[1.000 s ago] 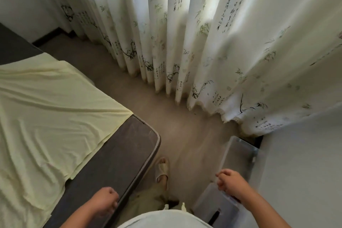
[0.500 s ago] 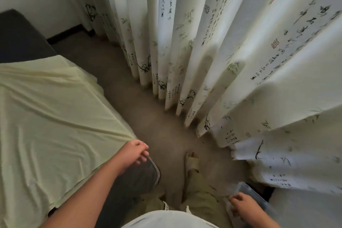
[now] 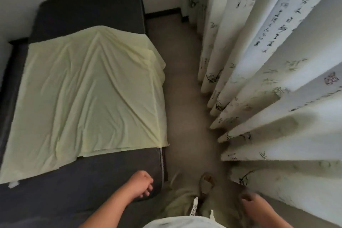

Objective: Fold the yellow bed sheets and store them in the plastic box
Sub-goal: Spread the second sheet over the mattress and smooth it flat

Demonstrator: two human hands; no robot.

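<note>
- Yellow bed sheet [image 3: 88,98] lies spread flat on the dark bed [image 3: 88,9], wrinkled, one edge hanging off the side by the floor [image 3: 185,98].
- Your left hand [image 3: 141,184] hangs over the bed corner, fingers loosely curled, holding nothing.
- Your right hand [image 3: 249,199], near the curtain [image 3: 277,79], is blurry; you cannot tell its grip.

Dim room, soft daylight glowing through the curtain [image 3: 277,65] on the right, the mattress [image 3: 88,9] sunk in shadow, wide-angle bending at the edges, and motion blur smearing the right hand [image 3: 249,200] and floor [image 3: 185,98].
</note>
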